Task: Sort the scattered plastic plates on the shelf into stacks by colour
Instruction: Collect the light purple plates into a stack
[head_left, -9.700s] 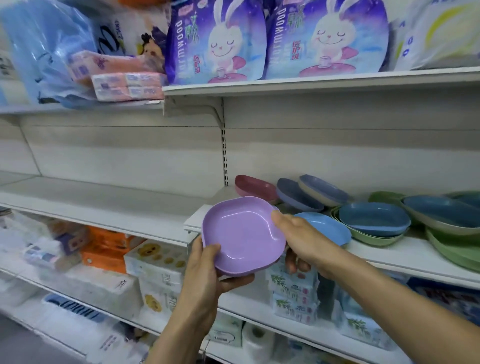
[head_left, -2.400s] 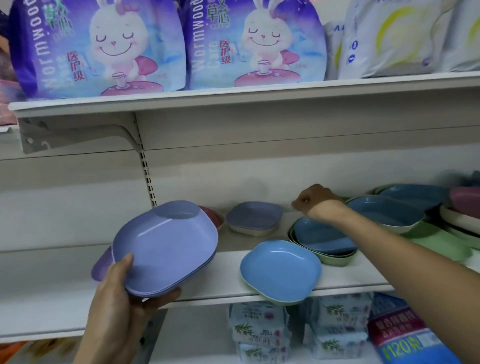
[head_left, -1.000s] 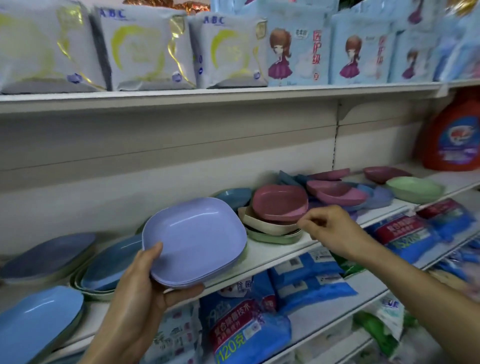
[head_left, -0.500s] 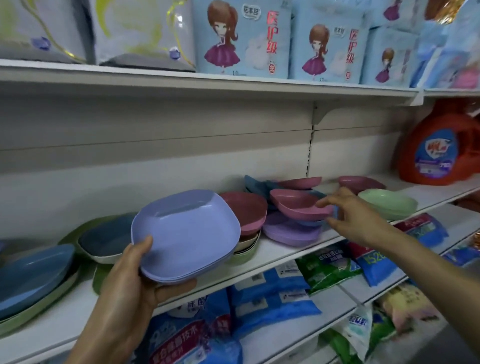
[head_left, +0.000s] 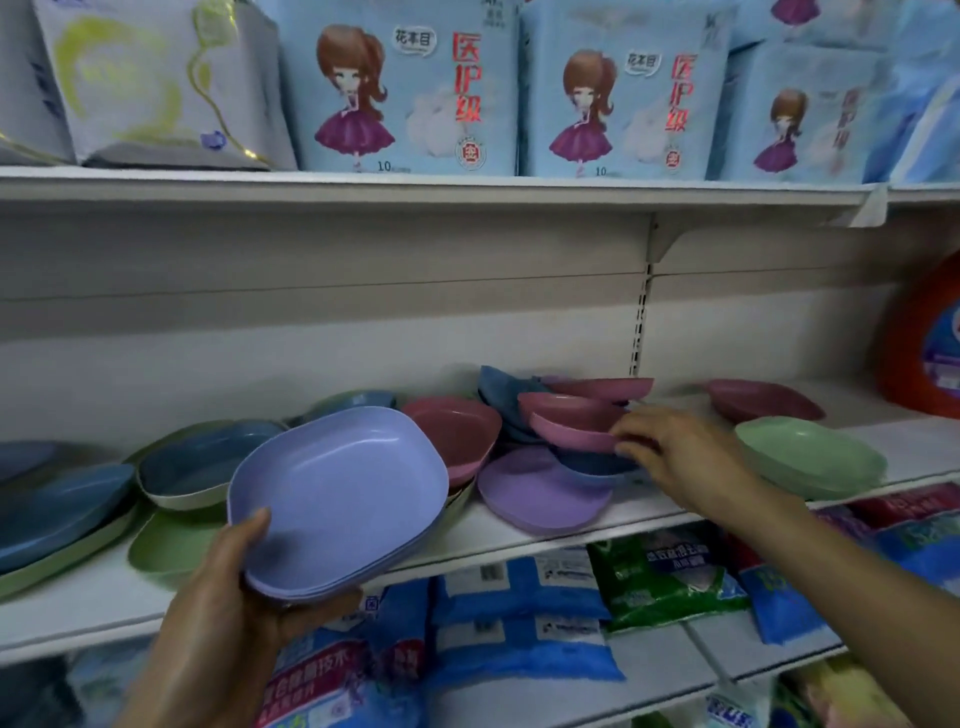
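**Gathering the purple plates**

The left hand (head_left: 228, 597) holds a stack of purple plates (head_left: 337, 493) from below, with its thumb curled over the near rim. The stack is up in the air in front of the shelf (head_left: 78, 597), not on it. The right hand (head_left: 680, 457) reaches to the pile of pink plates (head_left: 571, 421) at its 10 o'clock. Its fingertips touch the pile's edge, but I cannot tell if they pinch a plate. I think the step is picking up more purple ones. A purple plate (head_left: 540, 491) lies on the shelf at 8 o'clock of the right hand, partly under a blue plate (head_left: 592, 462) and the pink pile. Those are in the way and need lifting first, gently, or the pile may slide. A green plate (head_left: 810, 457) sits at 3 o'clock of that hand, and a red jug (head_left: 930, 358) stands far off at 2 o'clock
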